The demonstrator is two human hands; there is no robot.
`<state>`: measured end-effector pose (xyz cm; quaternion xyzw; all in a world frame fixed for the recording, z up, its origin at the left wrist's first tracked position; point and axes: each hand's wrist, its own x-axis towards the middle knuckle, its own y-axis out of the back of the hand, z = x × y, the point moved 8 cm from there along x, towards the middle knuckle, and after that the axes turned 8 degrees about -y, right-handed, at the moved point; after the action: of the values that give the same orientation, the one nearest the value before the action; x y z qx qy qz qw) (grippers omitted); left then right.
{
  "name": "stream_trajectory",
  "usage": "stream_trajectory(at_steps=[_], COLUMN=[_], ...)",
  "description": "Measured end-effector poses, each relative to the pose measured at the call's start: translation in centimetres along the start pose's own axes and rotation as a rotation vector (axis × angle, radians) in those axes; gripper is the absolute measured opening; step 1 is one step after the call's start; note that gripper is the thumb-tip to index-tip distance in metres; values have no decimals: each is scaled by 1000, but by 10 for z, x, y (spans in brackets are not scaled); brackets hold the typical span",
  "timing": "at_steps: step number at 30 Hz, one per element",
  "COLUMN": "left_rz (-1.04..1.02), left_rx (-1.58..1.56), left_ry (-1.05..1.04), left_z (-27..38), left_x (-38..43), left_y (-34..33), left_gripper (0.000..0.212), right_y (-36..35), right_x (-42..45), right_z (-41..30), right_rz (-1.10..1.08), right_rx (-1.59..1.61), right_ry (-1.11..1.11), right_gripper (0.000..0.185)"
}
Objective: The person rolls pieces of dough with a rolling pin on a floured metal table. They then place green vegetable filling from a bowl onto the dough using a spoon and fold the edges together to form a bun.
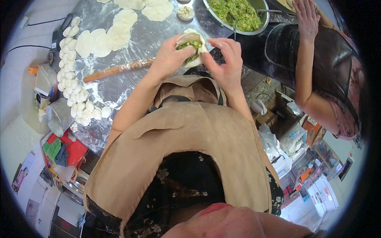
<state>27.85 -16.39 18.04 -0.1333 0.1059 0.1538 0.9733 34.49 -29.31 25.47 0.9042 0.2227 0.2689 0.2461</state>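
My left hand [171, 55] cups a round dough wrapper [190, 37], its thumb pressed on the chopped green filling [190, 46] inside. At the wrapper's right edge, my right hand [224, 58] pinches the dough between thumb and fingers; small folds show there. The wrapper is open at the middle, so the filling shows. Below my left wrist lies a floury wooden rolling pin [119, 70], its right end hidden behind that hand. A pleated, closed bun [185, 13] sits on the table just beyond my hands.
Flat dough wrappers [99, 43] overlap on the floured metal table [143, 38]. Dough pieces [70, 74] line its left edge. A metal bowl [265, 25] of green filling, with utensils in it, stands at the upper right. A co-worker's arm [306, 59] and dark apron are close on the right.
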Motion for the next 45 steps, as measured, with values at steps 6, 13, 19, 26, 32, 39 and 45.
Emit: stream_trajectory(at_steps=[6,13,19,26,32,39,45], left_rz=[-103,-237,-297,-215,-301,-427,-275], left_rx=[56,219,90,73,281,358,-493], left_ry=[14,52,56,63,56,75,89], left_z=[5,8,17,19,11,17,5], left_x=[4,8,2,-2,4,6,-15], left_y=[-4,-7,-13,-9,-7,-12,-10], left_gripper=[30,36,39,36,32,37,52], right_y=[7,8,10,5,12,3,4], right_x=[1,3,-11,1,5,2,-9], right_z=[-12,-11,-1,-12,-25,-27,13], right_rz=[46,54,26,-49,32,-92,-25], right_rx=[-46,-65,-13,-57,-101,-159,242], right_ry=[17,7,20,129,114,157,-159], right_gripper=[18,18,17,21,18,19,14])
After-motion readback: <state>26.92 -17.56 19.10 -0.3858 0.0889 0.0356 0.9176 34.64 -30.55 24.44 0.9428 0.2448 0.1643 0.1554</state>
